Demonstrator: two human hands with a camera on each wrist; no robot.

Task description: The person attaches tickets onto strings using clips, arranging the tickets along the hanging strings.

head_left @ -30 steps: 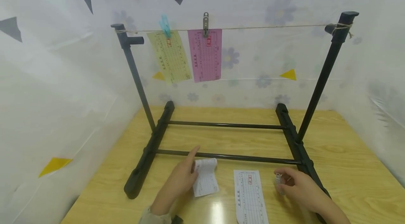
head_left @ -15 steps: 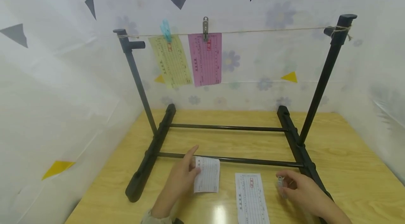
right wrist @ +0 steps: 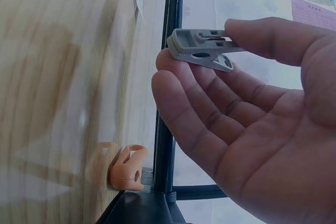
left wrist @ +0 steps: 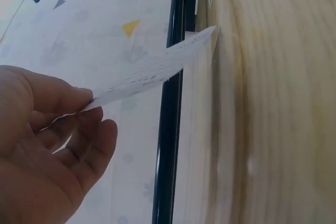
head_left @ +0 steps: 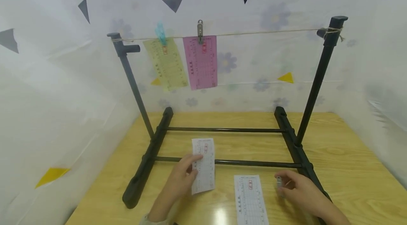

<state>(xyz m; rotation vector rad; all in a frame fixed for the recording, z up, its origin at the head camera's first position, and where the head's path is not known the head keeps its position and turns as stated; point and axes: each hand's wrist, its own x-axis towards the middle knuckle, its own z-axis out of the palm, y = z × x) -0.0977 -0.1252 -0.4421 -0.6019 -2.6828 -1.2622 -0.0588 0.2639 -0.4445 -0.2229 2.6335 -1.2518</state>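
Observation:
In the head view my left hand [head_left: 178,181] pinches a printed white paper slip [head_left: 205,172] at its left edge, between thumb and forefinger. The slip is held up and overlaps the front bar of the stand. In the left wrist view, the same slip [left wrist: 147,77] stretches out from the fingertips. My right hand [head_left: 300,190] holds a grey clothespin [right wrist: 202,48], which lies between thumb and fingers in the right wrist view. Between the two hands, a second white slip [head_left: 250,198] lies on the table.
A black stand [head_left: 257,164] bears a string [head_left: 254,33] between two posts. A yellow slip [head_left: 166,64] hangs from a blue clothespin [head_left: 160,33], a pink slip [head_left: 203,67] from a metal-coloured one [head_left: 200,31]. An orange clothespin [right wrist: 128,170] sits by the stand's foot.
The slip at my left hand, curled over before, now stands out flat with its top end raised beyond the front bar. My right hand keeps the clothespin in about the same place.

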